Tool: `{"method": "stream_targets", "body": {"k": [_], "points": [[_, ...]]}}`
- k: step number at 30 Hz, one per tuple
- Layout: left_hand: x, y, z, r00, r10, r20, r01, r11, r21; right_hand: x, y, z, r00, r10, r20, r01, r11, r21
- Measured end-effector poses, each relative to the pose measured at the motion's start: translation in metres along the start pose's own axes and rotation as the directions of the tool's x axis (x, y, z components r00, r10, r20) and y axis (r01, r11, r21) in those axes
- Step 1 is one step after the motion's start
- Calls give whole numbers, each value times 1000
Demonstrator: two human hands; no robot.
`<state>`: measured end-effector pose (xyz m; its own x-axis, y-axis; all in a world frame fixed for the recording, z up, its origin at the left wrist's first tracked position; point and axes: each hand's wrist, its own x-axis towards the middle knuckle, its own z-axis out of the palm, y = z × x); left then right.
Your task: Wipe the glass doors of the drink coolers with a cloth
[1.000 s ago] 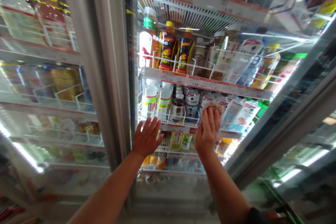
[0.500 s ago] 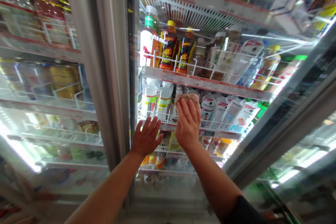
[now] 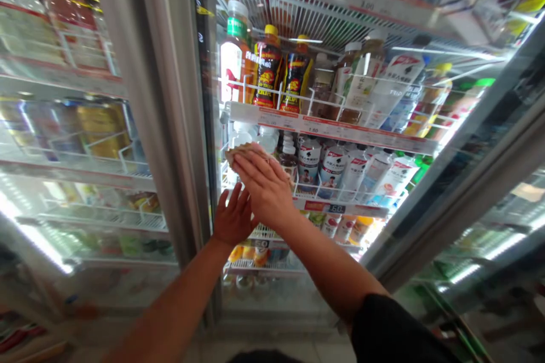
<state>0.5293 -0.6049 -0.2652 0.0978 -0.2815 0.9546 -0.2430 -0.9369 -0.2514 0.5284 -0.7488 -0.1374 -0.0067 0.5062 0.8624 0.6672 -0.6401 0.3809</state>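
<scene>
My right hand (image 3: 264,186) lies flat, fingers together, pressing a crumpled brownish cloth (image 3: 242,151) against the glass door (image 3: 323,193) of a drinks fridge, near the door's left edge. My left hand (image 3: 231,216) rests just below it with fingers spread flat on the same glass, partly covered by my right hand. Behind the glass stand rows of bottles (image 3: 332,167) on white wire shelves (image 3: 327,127) with price strips.
A grey metal door frame (image 3: 170,125) stands left of my hands, with another closed glass fridge door (image 3: 63,125) beyond it. A further fridge door frame (image 3: 460,181) slants across the right. Dark and orange tea bottles (image 3: 272,76) fill the upper shelf.
My right hand has slid the cloth leftward across the glass, from the middle of the door to above my left hand. The left hand has stayed in place.
</scene>
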Motion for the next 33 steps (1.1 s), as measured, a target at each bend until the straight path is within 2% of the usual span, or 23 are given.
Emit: {"method": "stream_targets", "body": {"k": [2,4,6,8,10,12,13,15,17,19,20,21,23,25,27,30,32,33], "points": [[2,1,-1,1000,-5,6,4,1000,12,7,11,-4,995,82,-57,-84,996,-33],[4,1,-3,1000,-10,14,9,1000,22,15,23,-6,964,205,-169,-220,972,-81],[6,2,-4,1000,-10,17,9,1000,24,16,25,-3,934,268,-236,-298,950,-99],[6,1,-4,1000,-8,13,7,1000,14,10,17,1,954,218,-207,-240,967,-88],[5,1,-4,1000,-4,16,4,1000,2,4,8,4,994,65,-88,-71,996,-63],[4,0,-4,1000,-4,18,4,1000,-7,2,8,1,998,-67,18,67,998,-21],[3,0,-4,1000,-7,21,7,1000,-6,3,12,-2,997,-75,34,76,997,-12],[3,1,-3,999,-15,30,15,1000,3,7,27,-9,998,43,-52,-44,999,-25],[3,1,-3,999,-19,42,19,1000,13,7,39,-14,958,207,-200,-220,974,-46],[4,2,-3,999,-17,41,16,1000,18,-2,41,-13,912,289,-291,-320,945,-64],[4,2,-3,999,-15,36,14,1000,19,-9,38,-12,918,272,-289,-306,949,-77],[5,2,-3,999,-13,31,12,1000,20,-18,34,-11,946,216,-242,-244,966,-91],[6,2,-4,1000,-14,26,14,1000,23,-32,28,-10,995,37,-96,-45,995,-85],[7,3,-5,999,-18,27,17,1000,22,-40,31,-14,998,-55,-20,54,997,-58],[7,3,-5,999,-17,31,16,1000,17,-40,44,-21,993,53,-102,-60,996,-68],[6,2,-5,999,-16,36,16,1000,3,-43,57,-25,915,267,-304,-303,950,-77],[5,1,-4,999,-22,37,23,1000,-14,-56,49,-22,896,305,-324,-346,935,-76],[4,1,-4,999,-25,37,26,999,-21,-65,41,-20,919,277,-282,-310,947,-80]]}}
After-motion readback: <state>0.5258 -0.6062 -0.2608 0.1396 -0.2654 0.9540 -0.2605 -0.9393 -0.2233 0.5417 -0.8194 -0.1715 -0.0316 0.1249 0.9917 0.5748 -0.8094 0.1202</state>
